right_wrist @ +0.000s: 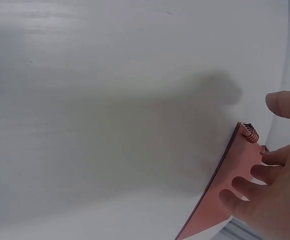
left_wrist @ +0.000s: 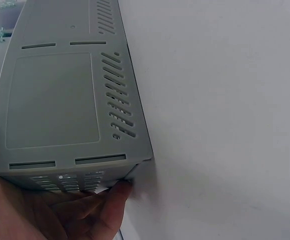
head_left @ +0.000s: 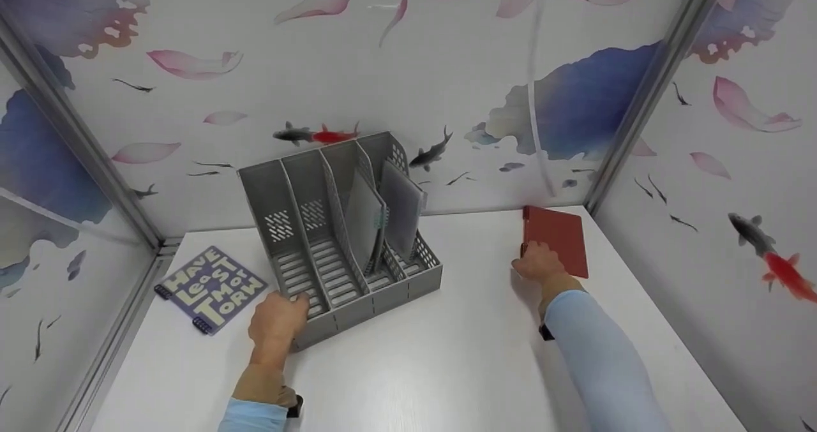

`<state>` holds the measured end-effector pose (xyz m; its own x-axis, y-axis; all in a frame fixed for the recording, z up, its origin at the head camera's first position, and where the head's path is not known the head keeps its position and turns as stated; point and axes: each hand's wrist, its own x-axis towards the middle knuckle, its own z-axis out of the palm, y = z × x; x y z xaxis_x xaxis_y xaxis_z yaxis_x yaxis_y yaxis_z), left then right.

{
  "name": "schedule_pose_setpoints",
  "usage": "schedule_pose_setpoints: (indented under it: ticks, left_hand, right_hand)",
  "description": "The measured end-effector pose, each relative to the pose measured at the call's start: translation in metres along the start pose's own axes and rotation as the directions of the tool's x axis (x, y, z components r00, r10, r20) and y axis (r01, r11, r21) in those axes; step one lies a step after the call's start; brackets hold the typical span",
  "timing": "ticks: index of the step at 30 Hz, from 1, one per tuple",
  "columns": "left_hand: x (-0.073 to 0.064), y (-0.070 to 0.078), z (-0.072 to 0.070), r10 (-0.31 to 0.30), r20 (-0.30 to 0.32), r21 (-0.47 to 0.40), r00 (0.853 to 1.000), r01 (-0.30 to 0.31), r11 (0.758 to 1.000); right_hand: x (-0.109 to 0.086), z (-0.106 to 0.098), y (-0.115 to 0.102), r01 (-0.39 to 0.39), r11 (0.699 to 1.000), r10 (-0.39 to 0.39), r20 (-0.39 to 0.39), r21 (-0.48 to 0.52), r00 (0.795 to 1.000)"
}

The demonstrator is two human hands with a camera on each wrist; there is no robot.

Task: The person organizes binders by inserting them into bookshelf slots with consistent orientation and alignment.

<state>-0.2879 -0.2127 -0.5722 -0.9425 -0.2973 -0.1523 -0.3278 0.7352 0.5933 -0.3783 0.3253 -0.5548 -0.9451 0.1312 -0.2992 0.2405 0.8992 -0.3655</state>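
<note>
A grey file organizer [head_left: 389, 291] with slatted compartments stands on the table, turned at an angle. My left hand [head_left: 279, 320] grips its front left corner. In the left wrist view, curled fingers [left_wrist: 112, 212] lie against the slotted side of the organizer [left_wrist: 52, 100]. Over at the right, a red spiral notebook [head_left: 558, 231] lies near the back edge of the table. Above its bound edge is my right hand [head_left: 541, 263]; the right wrist view shows its fingers [right_wrist: 250, 189] spread and loosely bent, thumb apart, beside the notebook [right_wrist: 225, 185]. Whether any fingertip touches it I cannot tell.
Spiral notebooks [head_left: 365, 221] with pale covers stand in the organizer's right-hand compartments, one more [head_left: 401, 208] farther right. A purple notebook [head_left: 214, 288] with large lettering lies left of the organizer. Printed panels [head_left: 408, 87] enclose the white table [head_left: 434, 368] at the back and sides.
</note>
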Motion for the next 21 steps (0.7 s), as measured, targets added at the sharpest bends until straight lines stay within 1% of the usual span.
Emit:
schedule_pose_setpoints:
  ticks: [3, 5, 8, 11, 13, 18, 21]
  left_hand:
    - [0.0, 0.0, -0.001, 0.0, 0.002, -0.004, 1.0, 0.0, 1.0]
    - [0.0, 0.0, -0.001, -0.001, 0.006, -0.005, 1.0, 0.001, 1.0]
    - [-0.001, 0.0, -0.002, -0.002, 0.006, -0.002, 1.0, 0.002, 1.0]
    - [-0.001, 0.0, -0.002, -0.003, 0.003, 0.0, 1.0, 0.003, 1.0]
    - [-0.001, 0.0, -0.002, -0.003, 0.006, -0.003, 1.0, 0.003, 1.0]
    - [-0.002, 0.001, -0.002, -0.007, 0.02, -0.003, 1.0, 0.007, 1.0]
    - [-0.001, 0.001, -0.002, -0.004, 0.016, -0.003, 1.0, 0.004, 1.0]
  right_hand:
    - [-0.015, 0.001, -0.003, -0.005, 1.0, 0.005, 0.027, 0.002, 1.0]
    - [-0.023, 0.003, -0.006, 0.011, 1.0, -0.011, 0.02, -0.017, 1.0]
    - [-0.032, 0.004, -0.01, 0.033, 0.998, -0.034, -0.021, -0.059, 0.999]
    - [-0.037, 0.005, -0.012, 0.038, 0.996, -0.044, -0.064, -0.084, 0.997]
    - [-0.04, 0.006, -0.012, 0.033, 0.996, -0.039, -0.082, -0.081, 0.996]
    - [-0.042, 0.012, -0.007, 0.038, 0.996, -0.046, -0.105, -0.079, 0.993]
    - [-0.043, 0.015, -0.005, 0.046, 0.996, -0.057, -0.14, -0.075, 0.988]
